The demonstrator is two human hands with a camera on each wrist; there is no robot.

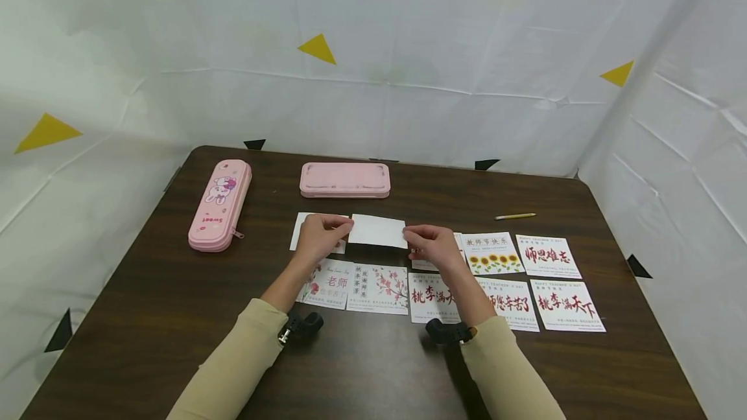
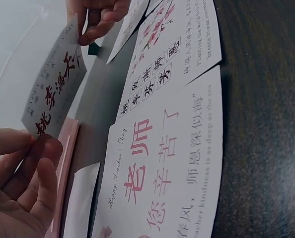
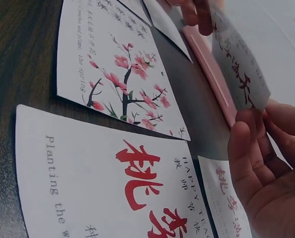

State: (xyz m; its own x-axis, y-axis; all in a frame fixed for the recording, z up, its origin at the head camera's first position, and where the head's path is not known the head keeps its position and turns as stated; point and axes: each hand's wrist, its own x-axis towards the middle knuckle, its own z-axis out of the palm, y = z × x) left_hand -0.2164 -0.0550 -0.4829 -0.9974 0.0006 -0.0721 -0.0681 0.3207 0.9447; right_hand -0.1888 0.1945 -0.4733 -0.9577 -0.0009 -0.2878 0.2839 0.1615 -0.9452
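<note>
A card (image 1: 378, 231) is held up off the table between both hands, its blank side up in the head view. The left wrist view shows red calligraphy on the underside of this card (image 2: 58, 82). My left hand (image 1: 318, 237) pinches its left edge between thumb and fingers. The right hand (image 1: 434, 246) pinches the opposite edge. Under the left hand lies a blank-side-up card (image 1: 300, 225), partly hidden. Nearer me are a card with pink writing (image 1: 331, 282) and a blossom card (image 1: 382, 287). A red-lettered card (image 1: 428, 297) is partly covered by the right forearm.
More greeting cards lie in two rows to the right, including a sunflower card (image 1: 493, 255). A pink pencil case (image 1: 220, 206) with a zip stands at the left, and a flat pink case (image 1: 344, 180) lies at the back. A pencil (image 1: 515, 216) lies back right.
</note>
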